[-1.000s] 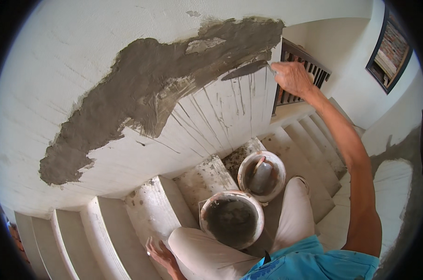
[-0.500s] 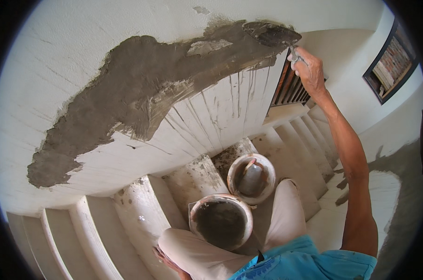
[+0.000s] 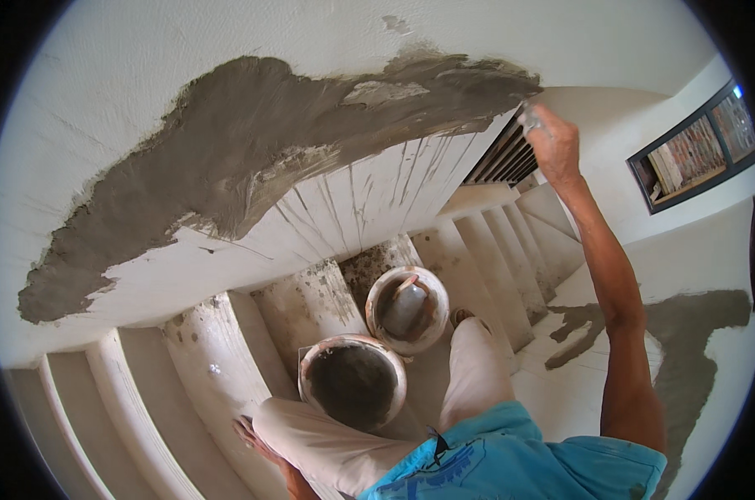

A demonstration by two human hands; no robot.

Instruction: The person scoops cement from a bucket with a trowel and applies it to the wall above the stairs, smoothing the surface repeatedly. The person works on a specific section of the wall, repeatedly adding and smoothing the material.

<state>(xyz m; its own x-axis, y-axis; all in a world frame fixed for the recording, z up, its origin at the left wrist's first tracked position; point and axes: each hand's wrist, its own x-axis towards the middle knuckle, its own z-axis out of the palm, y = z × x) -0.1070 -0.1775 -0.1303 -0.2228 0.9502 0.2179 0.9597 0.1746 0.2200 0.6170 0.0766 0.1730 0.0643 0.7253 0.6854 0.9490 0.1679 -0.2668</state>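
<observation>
My right hand (image 3: 554, 143) is closed around the metal handle of a trowel (image 3: 531, 122), raised at the right end of a long wet grey mortar patch (image 3: 227, 142) on the white wall. The blade can hardly be made out from here. My left hand (image 3: 257, 437) is low beside my left knee, fingers stretched out against the stair, holding nothing. Between my legs stands a round bucket (image 3: 401, 392) of grey mortar. Just beyond it, a second bucket (image 3: 441, 310) holds a grey tool (image 3: 404, 310) with a reddish handle.
Pale stair steps (image 3: 219, 342) run along the wall on both sides of the buckets, spotted with mortar. Dark railing bars (image 3: 507, 154) stand past the wall's end. A framed window (image 3: 686, 162) is at upper right; another mortar patch (image 3: 686, 342) marks the right wall.
My right hand has moved slightly down, and the trowel blade, seen flat on the mortar before, barely shows. My view has shifted, so buckets and stairs sit further left. My left hand shows more.
</observation>
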